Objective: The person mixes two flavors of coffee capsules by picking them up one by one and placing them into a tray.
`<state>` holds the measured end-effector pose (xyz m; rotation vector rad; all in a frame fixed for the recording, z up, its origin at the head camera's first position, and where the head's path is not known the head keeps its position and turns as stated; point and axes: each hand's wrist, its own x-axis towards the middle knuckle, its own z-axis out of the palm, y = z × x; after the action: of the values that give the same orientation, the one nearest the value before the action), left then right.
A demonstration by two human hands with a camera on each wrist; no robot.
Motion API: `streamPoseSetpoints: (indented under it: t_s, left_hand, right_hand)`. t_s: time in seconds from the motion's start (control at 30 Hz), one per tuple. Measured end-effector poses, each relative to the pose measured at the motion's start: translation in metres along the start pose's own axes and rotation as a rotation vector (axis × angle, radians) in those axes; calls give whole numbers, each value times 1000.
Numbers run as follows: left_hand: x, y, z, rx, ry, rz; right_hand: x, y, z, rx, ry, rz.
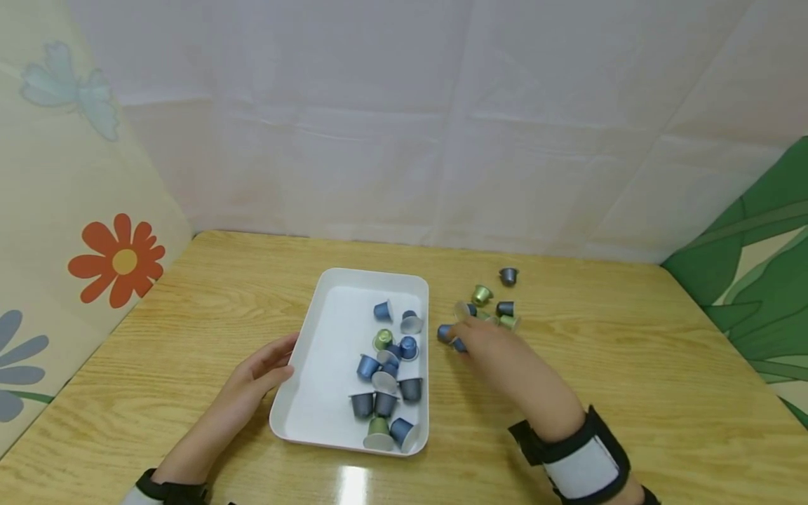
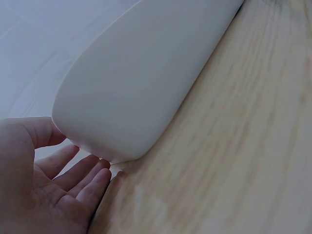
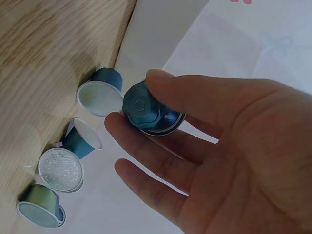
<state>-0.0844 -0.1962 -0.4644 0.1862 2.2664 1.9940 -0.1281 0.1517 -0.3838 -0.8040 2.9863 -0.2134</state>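
Observation:
My right hand [image 1: 489, 344] pinches a blue coffee capsule [image 3: 140, 106] between thumb and fingers, just right of the white tray [image 1: 318, 393]. Close by its fingertips is another blue capsule [image 1: 444, 332] on the table. Against the tray's left side rests my left hand [image 1: 261, 372], its fingers extended and touching the outer wall. In the left wrist view, the left fingertips [image 2: 102, 163] meet the tray's lower edge. Blue, green [image 1: 383, 339] and dark grey capsules lie in the right half of the tray, some upright and some on their sides.
Beyond the right hand lies a loose group of capsules, with a green one [image 1: 482, 295] and a dark grey one [image 1: 508, 276] toward the back. The right hand partly covers this group. A white cloth backdrop [image 1: 391, 140] rises behind the wooden table [image 1: 631, 365].

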Motion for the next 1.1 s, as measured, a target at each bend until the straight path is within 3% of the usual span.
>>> streamPoseSetpoints:
  t_s: [0.67, 1.1]
  left_hand:
    - [-1, 0, 1, 16, 4, -21]
    - [0, 0, 0, 10, 11, -19]
  right_hand:
    - [-4, -22, -3, -25, 135, -171]
    - [-7, -32, -4, -33, 171, -237]
